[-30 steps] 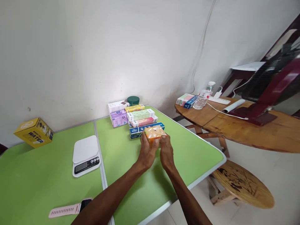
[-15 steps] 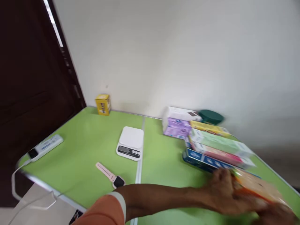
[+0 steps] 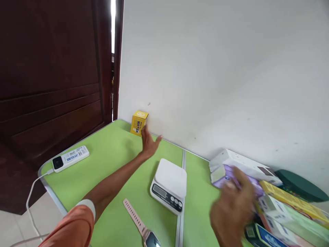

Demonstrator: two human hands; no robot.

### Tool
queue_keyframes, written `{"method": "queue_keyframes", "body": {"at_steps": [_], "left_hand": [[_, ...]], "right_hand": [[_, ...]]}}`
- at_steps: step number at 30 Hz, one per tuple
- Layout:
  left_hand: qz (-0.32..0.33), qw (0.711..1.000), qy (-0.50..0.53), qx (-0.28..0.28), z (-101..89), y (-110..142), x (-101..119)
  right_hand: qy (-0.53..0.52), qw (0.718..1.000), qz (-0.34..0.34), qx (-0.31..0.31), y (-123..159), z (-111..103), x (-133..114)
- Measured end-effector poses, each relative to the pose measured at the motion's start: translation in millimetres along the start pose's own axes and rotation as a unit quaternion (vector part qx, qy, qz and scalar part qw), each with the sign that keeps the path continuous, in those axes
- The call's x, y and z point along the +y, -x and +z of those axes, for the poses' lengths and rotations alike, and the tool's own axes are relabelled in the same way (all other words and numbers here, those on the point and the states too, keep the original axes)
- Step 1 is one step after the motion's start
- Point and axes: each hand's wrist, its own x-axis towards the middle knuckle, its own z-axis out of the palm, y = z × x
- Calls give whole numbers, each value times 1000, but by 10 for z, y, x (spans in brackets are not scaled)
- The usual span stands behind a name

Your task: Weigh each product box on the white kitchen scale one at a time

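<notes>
My left hand (image 3: 149,142) is stretched toward the far corner of the table, its thumb spread away from its fingers, holding nothing. The fingertips overlap the lower right of a small yellow box (image 3: 137,125) marked WATER; whether they touch it I cannot tell. My right hand (image 3: 232,202) is raised at the lower right and smeared by motion. Behind it lies a purple pack (image 3: 223,175), partly covered by the fingers. A white kitchen scale (image 3: 171,178) sits between the two hands. Below my left forearm lies a smartwatch with a pink strap (image 3: 135,216).
White power bank (image 3: 73,157) with a cable at the left edge. On the right lie a white box (image 3: 244,164), a dark green object (image 3: 299,185), a yellow carton (image 3: 295,199), a light green carton (image 3: 305,221) and a blue carton (image 3: 267,236). Wall behind, dark door (image 3: 51,68) left.
The view has swung left. My left hand has left the orange-edged packet at the right and moved to the yellow box. My right hand has come up near the purple pack.
</notes>
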Motion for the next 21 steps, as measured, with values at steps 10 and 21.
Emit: {"method": "queue_keyframes", "body": {"at_steps": [10, 21], "left_hand": [[-120, 979, -127, 105, 54, -1071, -1133], [-107, 977, -162, 89, -211, -677, -1126]], "right_hand": [[-161, 936, 65, -307, -233, 2508, -79], [-197, 921, 75, -328, 69, 2956, -4]]}}
